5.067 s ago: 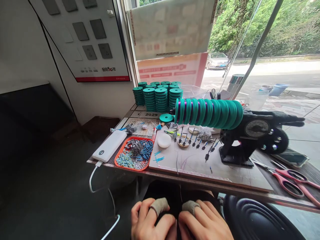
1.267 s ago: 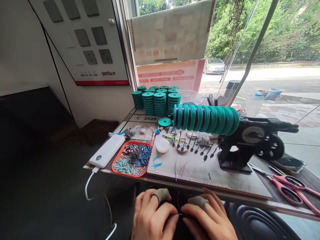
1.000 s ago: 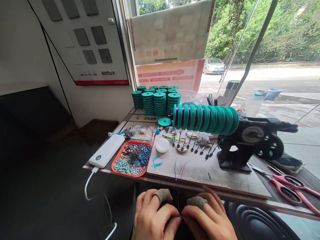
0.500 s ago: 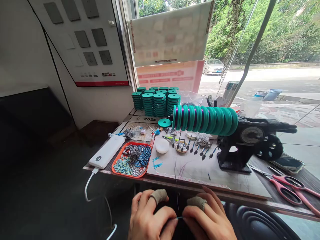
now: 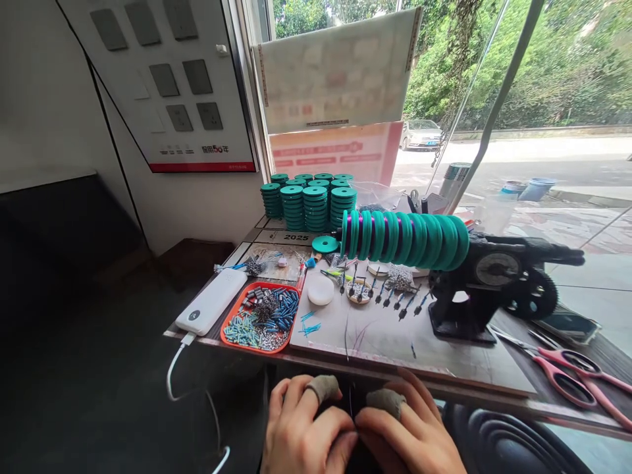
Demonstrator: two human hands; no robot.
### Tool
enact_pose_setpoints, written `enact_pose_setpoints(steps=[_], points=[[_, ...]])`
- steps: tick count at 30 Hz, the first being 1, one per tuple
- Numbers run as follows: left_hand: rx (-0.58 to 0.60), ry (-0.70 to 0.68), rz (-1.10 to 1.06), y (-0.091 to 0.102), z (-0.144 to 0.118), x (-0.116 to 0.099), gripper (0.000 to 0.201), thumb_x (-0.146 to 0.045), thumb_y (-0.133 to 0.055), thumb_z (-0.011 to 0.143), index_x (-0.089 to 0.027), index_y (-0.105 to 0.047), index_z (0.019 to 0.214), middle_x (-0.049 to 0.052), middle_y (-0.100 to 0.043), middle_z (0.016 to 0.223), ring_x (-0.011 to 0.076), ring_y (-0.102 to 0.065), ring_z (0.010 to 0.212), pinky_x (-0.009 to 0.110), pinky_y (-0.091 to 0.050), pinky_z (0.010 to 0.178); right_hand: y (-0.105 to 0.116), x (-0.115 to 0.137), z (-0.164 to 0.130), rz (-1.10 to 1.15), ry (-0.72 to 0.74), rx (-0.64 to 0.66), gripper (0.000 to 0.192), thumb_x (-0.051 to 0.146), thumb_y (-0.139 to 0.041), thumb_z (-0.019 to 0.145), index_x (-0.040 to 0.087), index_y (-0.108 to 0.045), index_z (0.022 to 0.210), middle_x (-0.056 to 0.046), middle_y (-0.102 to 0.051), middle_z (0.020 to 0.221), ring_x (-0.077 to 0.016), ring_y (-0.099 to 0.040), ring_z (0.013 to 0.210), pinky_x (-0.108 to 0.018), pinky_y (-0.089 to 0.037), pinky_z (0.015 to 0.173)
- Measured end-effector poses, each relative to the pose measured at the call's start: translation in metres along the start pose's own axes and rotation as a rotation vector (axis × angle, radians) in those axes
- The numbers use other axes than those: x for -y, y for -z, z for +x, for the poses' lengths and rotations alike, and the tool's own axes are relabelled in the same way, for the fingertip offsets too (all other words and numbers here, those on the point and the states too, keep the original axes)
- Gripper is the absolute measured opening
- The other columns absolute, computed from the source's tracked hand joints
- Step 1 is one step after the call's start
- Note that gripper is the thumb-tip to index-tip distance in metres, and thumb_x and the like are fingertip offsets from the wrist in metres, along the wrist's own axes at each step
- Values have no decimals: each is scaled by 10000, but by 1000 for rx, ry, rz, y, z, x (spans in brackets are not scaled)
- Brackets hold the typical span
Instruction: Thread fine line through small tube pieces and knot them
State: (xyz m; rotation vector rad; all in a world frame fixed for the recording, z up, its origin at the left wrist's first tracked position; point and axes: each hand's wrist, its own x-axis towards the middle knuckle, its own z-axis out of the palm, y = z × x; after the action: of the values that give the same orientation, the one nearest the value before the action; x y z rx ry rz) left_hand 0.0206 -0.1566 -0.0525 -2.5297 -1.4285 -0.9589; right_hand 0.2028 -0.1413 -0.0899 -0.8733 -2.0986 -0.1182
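Below the table's front edge, my left hand (image 5: 311, 424) and my right hand (image 5: 407, 424) are closed in pinches, with their thumb and finger tips almost meeting. Both wear a grey-green finger sleeve. A thin line (image 5: 351, 400) drops from the table edge down to the meeting fingertips. What is held between them is mostly hidden by the fingers. Beyond the hands lies a pale board (image 5: 385, 342) with a fine dark strand (image 5: 346, 336) and loose purple threads on it. Several small dark pieces on blue stems (image 5: 388, 299) hang in a row below the green spools (image 5: 405, 238).
An orange tray (image 5: 224, 334) of small parts sits left, beside a white power bank (image 5: 210, 303) with a cable. The spools are mounted on a black winding machine (image 5: 461, 309). Pink-handled scissors (image 5: 567, 382) lie right. Stacked green spools (image 5: 314, 207) stand behind.
My hands have drawn closer together, the left shifting right. The short blue strand that showed between my fingertips is now hidden.
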Motion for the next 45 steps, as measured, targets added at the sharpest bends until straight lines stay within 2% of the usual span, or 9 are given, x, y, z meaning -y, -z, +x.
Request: enact_pose_setpoints(steps=[4, 8, 13, 15, 18, 24, 30, 33, 45], points=[[-47, 54, -29, -4, -1, 1, 116, -289, -629, 785, -275, -659, 675, -14, -680, 689, 194, -609, 732, 344, -434, 707, 10, -7, 11, -47, 7, 11, 192, 264, -445, 937, 265, -636, 923, 46, -668, 718, -142, -609, 717, -316, -292, 1023], [-95, 109, -38, -10, -3, -1, 136, -270, -628, 780, -271, -649, 645, -13, -674, 690, 197, -600, 737, 345, -417, 716, 13, -7, 15, 16, -19, 50, 229, 244, -422, 945, 250, -599, 798, 55, -610, 610, -122, -587, 608, -326, -393, 932], [-201, 177, -81, -21, -5, -4, 228, -316, -574, 814, -266, -639, 601, -2, -664, 686, 202, -578, 737, 360, -390, 735, 4, 0, 10, -5, -42, 16, 344, 222, -346, 973, 237, -566, 710, 58, -570, 566, -117, -570, 585, -307, -377, 914], [-180, 167, -77, -20, -4, -4, 196, -312, -584, 805, -272, -648, 624, -3, -666, 692, 203, -577, 738, 362, -393, 739, 2, 2, 10, -17, -41, 10, 368, 221, -327, 978, 239, -569, 702, 55, -567, 558, -121, -568, 588, -314, -371, 916], [-66, 92, -40, -12, -2, -2, 69, -269, -636, 764, -281, -668, 704, -7, -669, 702, 206, -589, 752, 354, -415, 736, 1, 2, 10, -19, -35, 7, 386, 236, -312, 983, 239, -574, 700, 49, -555, 549, -126, -559, 590, -312, -360, 922], [-14, 40, -33, -7, 0, -1, 100, -272, -632, 780, -279, -666, 687, -10, -682, 699, 210, -606, 767, 354, -430, 731, 2, 4, 12, -22, -35, 0, 393, 233, -323, 977, 238, -582, 681, 38, -547, 547, -139, -542, 606, -312, -353, 922], [-129, 167, -100, -25, -9, -3, 168, -259, -623, 772, -271, -647, 606, -6, -661, 680, 219, -582, 783, 403, -394, 793, 1, 7, 12, 0, -25, 16, 366, 202, -348, 960, 234, -567, 668, 37, -544, 554, -140, -520, 598, -314, -375, 907], [-114, 213, -154, -29, -14, -3, 163, -257, -618, 772, -274, -654, 614, -1, -662, 711, 231, -568, 822, 440, -366, 840, 2, 8, 12, 5, -24, 26, 365, 185, -343, 958, 226, -548, 658, 36, -534, 556, -136, -512, 595, -315, -373, 912], [-161, 176, -164, -29, -9, -4, 166, -220, -625, 741, -257, -622, 579, -11, -651, 694, 215, -570, 800, 408, -369, 798, 1, 6, 14, 37, -44, 18, 408, 226, -324, 979, 222, -539, 631, 44, -537, 544, -127, -520, 585, -301, -345, 921]])
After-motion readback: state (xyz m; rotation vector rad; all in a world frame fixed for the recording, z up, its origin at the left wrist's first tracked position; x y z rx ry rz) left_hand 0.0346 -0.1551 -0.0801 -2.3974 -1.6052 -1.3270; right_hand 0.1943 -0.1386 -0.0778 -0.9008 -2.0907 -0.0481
